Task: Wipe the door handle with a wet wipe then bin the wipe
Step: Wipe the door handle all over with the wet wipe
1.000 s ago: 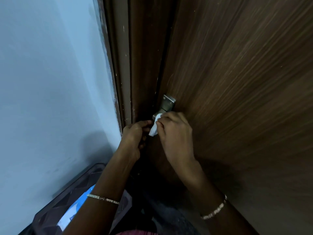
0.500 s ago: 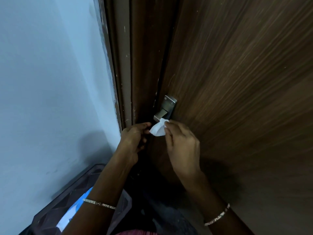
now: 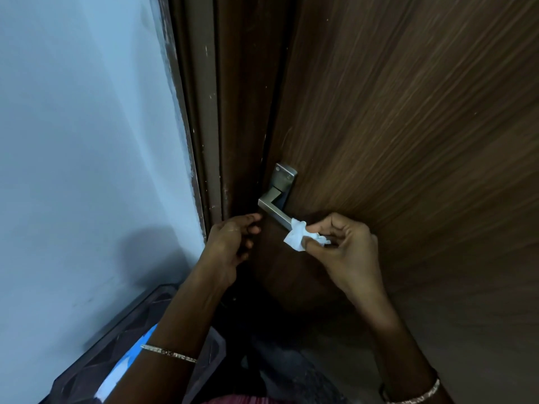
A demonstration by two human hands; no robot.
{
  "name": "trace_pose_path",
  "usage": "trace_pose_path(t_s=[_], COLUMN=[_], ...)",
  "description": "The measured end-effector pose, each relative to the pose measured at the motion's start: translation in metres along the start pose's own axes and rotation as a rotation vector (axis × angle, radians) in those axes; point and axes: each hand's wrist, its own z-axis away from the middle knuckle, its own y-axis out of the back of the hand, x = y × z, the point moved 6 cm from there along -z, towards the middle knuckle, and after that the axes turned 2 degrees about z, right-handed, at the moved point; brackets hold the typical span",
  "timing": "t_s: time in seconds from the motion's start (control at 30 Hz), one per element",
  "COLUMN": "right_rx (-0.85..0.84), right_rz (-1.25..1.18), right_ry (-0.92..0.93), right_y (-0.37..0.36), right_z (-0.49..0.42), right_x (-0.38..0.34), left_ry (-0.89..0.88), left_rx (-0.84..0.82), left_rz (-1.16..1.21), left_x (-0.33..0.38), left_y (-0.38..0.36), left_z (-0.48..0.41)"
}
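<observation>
Your right hand (image 3: 344,249) is raised with the fingers curled, thumb and fingertips pinched on the crumpled white wet wipe (image 3: 300,238). The wipe touches the free end of the steel lever door handle (image 3: 275,209). Your left hand (image 3: 230,246) is loosely curled and holds nothing, its fingertips just beside the handle's bend at the edge of the wooden door (image 3: 408,126).

Your right hand (image 3: 347,252) is raised with its back toward you, thumb and fingertips pinched together around something small. Your left hand (image 3: 230,243) is level with it, fingers loosely curled and holding nothing. Both forearms reach forward, a thin bangle on each wrist.
</observation>
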Motion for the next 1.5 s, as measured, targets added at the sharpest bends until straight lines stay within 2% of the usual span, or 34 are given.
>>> trace_pose_path(t_s=[0.2, 0.3, 0.4, 0.53, 0.67, 0.93, 1.2, 1.27, 1.33, 1.4, 1.5], right_rx=[-0.024, 0.016, 0.127, 0.053, 0.004, 0.13, 0.096, 0.169, 0.241, 0.182, -0.104], right_rz=[-0.106, 0.086, 0.212, 0.266, 0.375, 0.286, -0.153, -0.221, -0.226, -0.318, -0.943], right_ry=[-0.073, 0.048, 0.247, 0.387, 0.405, 0.342, 0.089, 0.096, 0.028, -0.138, -0.594], right_y=[0.013, 0.027, 0.026, -0.024, -0.058, -0.029, -0.006, 0.0, 0.001, -0.011, -0.049], right_z=[0.001, 0.003, 0.0, -0.01, -0.003, 0.005, 0.011, 0.014, 0.014, 0.011, 0.006], right_x=[0.001, -0.014, -0.045, -0.07, -0.061, -0.027, 0.009, 0.01, 0.015, 0.023, 0.03], left_ry=[0.011, 0.019, 0.024, 0.035, 0.01, 0.003, -0.015, -0.012, -0.006, -0.004, -0.013], left_rx=[-0.005, -0.016, -0.02, -0.014, -0.042, -0.202, -0.226, -0.232, -0.23, -0.215, -0.181], left_rz=[0.0, -0.001, -0.002, 0.005, -0.038, -0.059, -0.044, -0.036, -0.035, -0.036, -0.029], left_x=[0.001, 0.001, 0.001, 0.0, 0.0, -0.004, -0.004, -0.005, -0.005, -0.005, -0.002], left_y=[0.004, 0.002, 0.001, -0.003, -0.006, -0.019, -0.027, -0.025, -0.021, -0.018, -0.015], left_z=[0.0, 0.002, 0.004, 0.006, 0.01, 0.012, 0.013, 0.012, 0.012, 0.012, 0.014])
